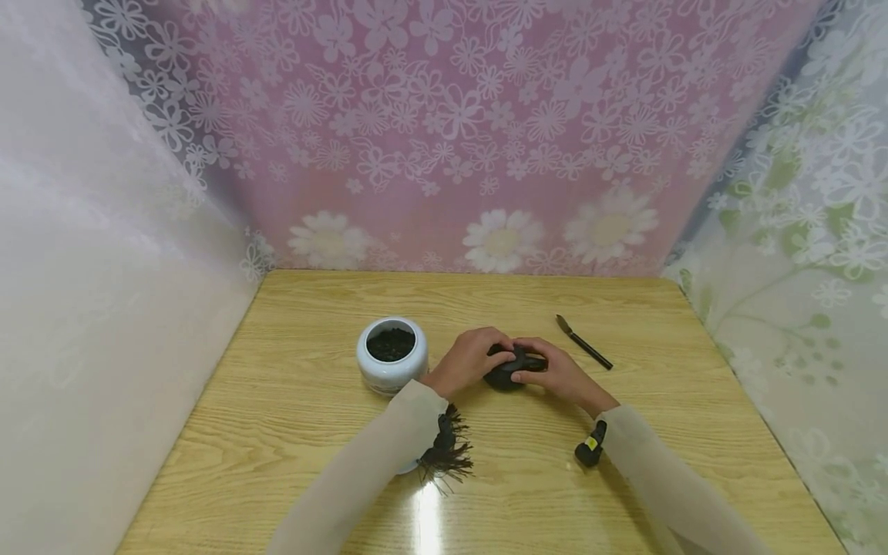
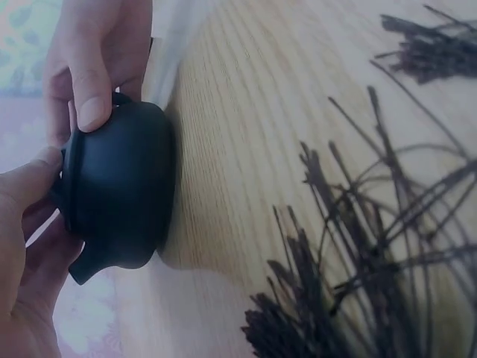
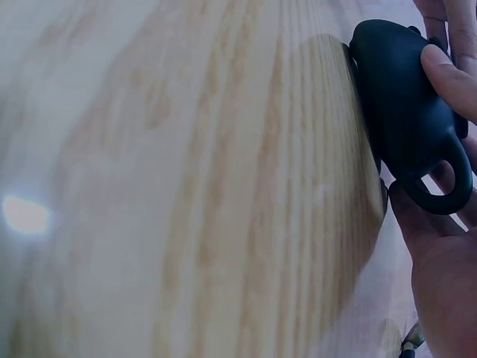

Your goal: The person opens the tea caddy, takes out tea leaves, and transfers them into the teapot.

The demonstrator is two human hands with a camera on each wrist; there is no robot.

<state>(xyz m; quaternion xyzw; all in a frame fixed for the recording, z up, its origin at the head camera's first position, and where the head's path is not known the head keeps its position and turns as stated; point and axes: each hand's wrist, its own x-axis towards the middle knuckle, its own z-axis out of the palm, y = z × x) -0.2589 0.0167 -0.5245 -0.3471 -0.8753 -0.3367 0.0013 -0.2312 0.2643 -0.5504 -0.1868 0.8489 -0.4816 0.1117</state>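
A dark teapot (image 1: pixel 505 378) stands on the table between the two hands. My left hand (image 1: pixel 475 356) reaches over its top, and the left wrist view shows thumb and fingers pinching the knob of its lid (image 2: pixel 68 179). The spout (image 2: pixel 93 265) points toward the left hand's side. From the other side my right hand (image 1: pixel 558 376) holds the pot, its thumb (image 3: pixel 445 71) pressed on the body. Its other fingers go round by the loop handle (image 3: pixel 451 190) and are partly hidden.
Left of the hands is a white jar (image 1: pixel 392 371) with dark loose contents. Thin dark twig-like strands (image 1: pixel 451 455) lie below the left wrist, beside a pale rim (image 1: pixel 408 467) partly hidden by the sleeve. A slim black-handled tool (image 1: pixel 586 344) lies at right. Patterned cloth (image 1: pixel 444 154) hangs behind.
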